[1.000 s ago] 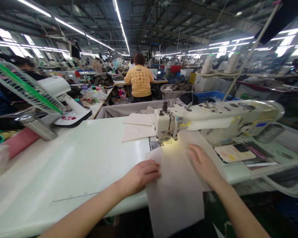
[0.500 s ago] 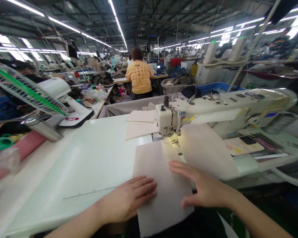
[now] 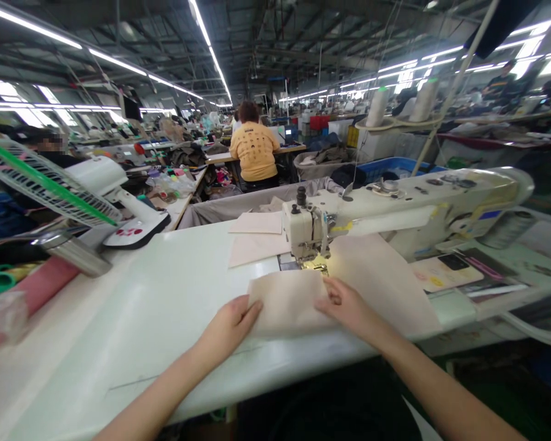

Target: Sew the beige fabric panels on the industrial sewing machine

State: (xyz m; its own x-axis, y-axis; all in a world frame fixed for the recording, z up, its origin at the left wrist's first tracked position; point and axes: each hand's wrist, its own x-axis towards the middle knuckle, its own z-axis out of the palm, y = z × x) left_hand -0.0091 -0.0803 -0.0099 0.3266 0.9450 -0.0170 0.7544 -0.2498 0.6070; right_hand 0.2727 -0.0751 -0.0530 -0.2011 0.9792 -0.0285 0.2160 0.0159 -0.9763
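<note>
A beige fabric piece (image 3: 287,303) is held up between my two hands, just in front of the sewing machine (image 3: 305,229). My left hand (image 3: 234,315) pinches its left edge, thumb on the near face. At the right edge, my right hand (image 3: 344,303) grips the cloth with curled fingers, close to the lit needle area. Its far edge hides part of the needle plate. A larger beige panel (image 3: 381,282) lies flat to the right, under the machine's arm. More cut pieces (image 3: 257,242) rest on the table left of the machine head.
A white fan with a green rim (image 3: 50,184) and a steel flask (image 3: 73,252) stand at the left. Thread cones (image 3: 376,109) rise behind the machine. A phone (image 3: 454,262) lies at the right. Ahead, a person in a yellow shirt (image 3: 256,150) sits facing away.
Both hands lay spread on the fabric, which hung over the table's front edge. Now they grip its sides, and the piece is drawn up onto the table, looking shorter.
</note>
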